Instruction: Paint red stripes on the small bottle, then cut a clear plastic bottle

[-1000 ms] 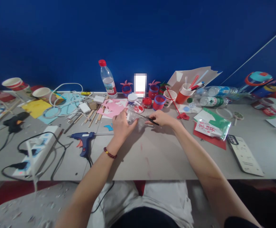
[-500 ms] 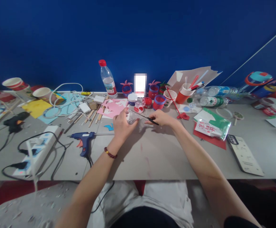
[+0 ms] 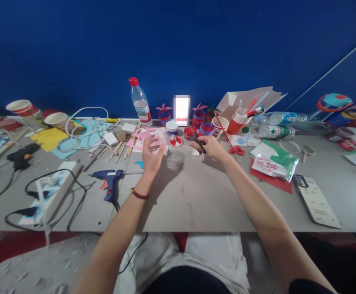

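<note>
My left hand (image 3: pixel 152 157) is raised over the table with its fingers curved around a clear plastic piece (image 3: pixel 158 141), which is hard to see against the pink paper behind it. Just right of that hand is another clear, ribbed plastic piece (image 3: pixel 175 160), blurred; I cannot tell whether it touches the table. Black-handled scissors (image 3: pixel 197 141) are gripped in my right hand (image 3: pixel 210 148), their blades pointing up and left towards an open jar of red paint (image 3: pixel 190 132). A paint-stained lid (image 3: pixel 175 141) lies between the hands, and a small white cap (image 3: pixel 195 153) sits below the scissors.
A blue glue gun (image 3: pixel 109 179) lies left of my left forearm, near a power strip (image 3: pixel 51 192) with cables. Behind the hands stand a red-capped bottle (image 3: pixel 140 107), a white-lidded jar (image 3: pixel 172 127) and red-and-blue cups (image 3: pixel 199 118). A phone (image 3: pixel 317 201) lies at right.
My left hand has moved left, away from the scissors, and a clear ribbed piece now shows apart from it. The scissors have swung from pointing left to pointing more upward.
</note>
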`<state>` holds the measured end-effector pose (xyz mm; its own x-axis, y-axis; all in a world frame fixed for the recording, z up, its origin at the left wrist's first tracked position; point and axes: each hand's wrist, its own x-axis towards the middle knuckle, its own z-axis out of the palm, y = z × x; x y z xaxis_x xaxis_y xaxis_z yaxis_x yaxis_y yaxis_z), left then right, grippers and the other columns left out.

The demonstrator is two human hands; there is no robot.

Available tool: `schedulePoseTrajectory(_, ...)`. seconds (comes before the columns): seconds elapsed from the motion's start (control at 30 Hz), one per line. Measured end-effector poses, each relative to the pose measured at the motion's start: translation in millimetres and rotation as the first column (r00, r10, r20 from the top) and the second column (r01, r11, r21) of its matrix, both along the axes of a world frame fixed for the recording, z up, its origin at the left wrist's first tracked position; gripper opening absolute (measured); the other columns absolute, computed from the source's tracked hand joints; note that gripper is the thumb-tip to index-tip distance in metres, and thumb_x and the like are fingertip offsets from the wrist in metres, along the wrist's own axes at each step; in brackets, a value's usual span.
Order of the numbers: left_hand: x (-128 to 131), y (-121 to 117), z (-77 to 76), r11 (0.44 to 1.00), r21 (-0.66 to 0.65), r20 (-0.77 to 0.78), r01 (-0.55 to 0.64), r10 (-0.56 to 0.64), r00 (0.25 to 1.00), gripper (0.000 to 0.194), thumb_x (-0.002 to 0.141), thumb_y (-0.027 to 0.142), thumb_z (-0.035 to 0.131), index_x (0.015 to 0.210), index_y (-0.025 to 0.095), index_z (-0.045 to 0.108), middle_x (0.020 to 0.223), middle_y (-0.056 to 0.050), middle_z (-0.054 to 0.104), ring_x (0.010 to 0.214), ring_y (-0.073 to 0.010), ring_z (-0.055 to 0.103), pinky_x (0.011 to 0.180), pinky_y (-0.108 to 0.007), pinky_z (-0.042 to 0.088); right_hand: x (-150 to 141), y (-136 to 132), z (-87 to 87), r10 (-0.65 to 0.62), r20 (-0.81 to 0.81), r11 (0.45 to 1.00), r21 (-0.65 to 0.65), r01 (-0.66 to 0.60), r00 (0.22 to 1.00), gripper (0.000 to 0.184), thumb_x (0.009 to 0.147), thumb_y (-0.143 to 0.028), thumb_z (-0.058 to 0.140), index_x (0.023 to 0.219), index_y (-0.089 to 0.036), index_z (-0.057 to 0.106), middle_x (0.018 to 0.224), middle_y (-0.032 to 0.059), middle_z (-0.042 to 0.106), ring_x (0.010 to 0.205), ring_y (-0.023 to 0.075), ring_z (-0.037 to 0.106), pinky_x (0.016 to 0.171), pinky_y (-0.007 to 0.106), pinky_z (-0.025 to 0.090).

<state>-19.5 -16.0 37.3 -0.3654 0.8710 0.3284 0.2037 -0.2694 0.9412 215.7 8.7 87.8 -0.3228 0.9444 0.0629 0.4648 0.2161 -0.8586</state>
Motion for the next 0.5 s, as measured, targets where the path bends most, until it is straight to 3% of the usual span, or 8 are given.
schedulePoseTrajectory(0.1,-6.4,9.2,-2.9,0.992,0.017,0.186,0.122,-0.123,0.975,0.052,0.076,0.058,0.074,0.112,0.023,0.060,0.119,-0.010,0.065,0.093,-0.0218,0.070,0.082,-0.036,0.057,0.0,2.2,-2.9,-0.027,-0.062,1.000,-0.010,0.027,0.998,0.056,0.069,-0.069,0.071,0.060,-0.018,0.051,0.055,-0.0030,0.049,0.054,0.0094,0.039,0.053,0.026,0.030)
schedulePoseTrajectory(0.23,-12.3,19.3,-7.2,0.962,0.001,0.270,0.272,-0.262,0.927,0.050,0.072,0.052,0.078,0.111,0.022,0.064,0.125,-0.010,0.063,0.101,-0.0236,0.070,0.087,-0.037,0.057,0.6,2.7,-4.8,-0.002,-0.088,1.000,-0.028,0.000,0.996,0.054,0.069,-0.068,0.072,0.064,-0.018,0.053,0.056,-0.0027,0.051,0.054,0.0096,0.040,0.052,0.025,0.031)
schedulePoseTrajectory(0.4,-10.8,28.0,-10.7,0.944,-0.003,0.314,0.329,-0.311,0.897,0.041,0.081,0.051,0.071,0.108,0.020,0.067,0.111,-0.009,0.070,0.104,-0.0243,0.070,0.094,-0.039,0.054,0.5,1.3,-5.7,0.023,-0.019,1.000,0.000,-0.023,1.000,0.055,0.070,-0.069,0.071,0.062,-0.018,0.053,0.056,-0.0021,0.053,0.054,0.0099,0.042,0.052,0.025,0.031)
schedulePoseTrajectory(0.5,-8.8,30.2,-11.3,0.940,0.009,0.383,0.341,-0.318,0.867,0.037,0.078,0.048,0.075,0.102,0.020,0.068,0.105,-0.007,0.072,0.102,-0.0228,0.071,0.095,-0.036,0.054,-2.8,1.2,-9.4,-0.074,0.064,0.995,0.064,0.070,0.995,0.060,0.070,-0.073,0.069,0.056,-0.018,0.050,0.052,-0.0026,0.048,0.052,0.0094,0.041,0.050,0.024,0.030)
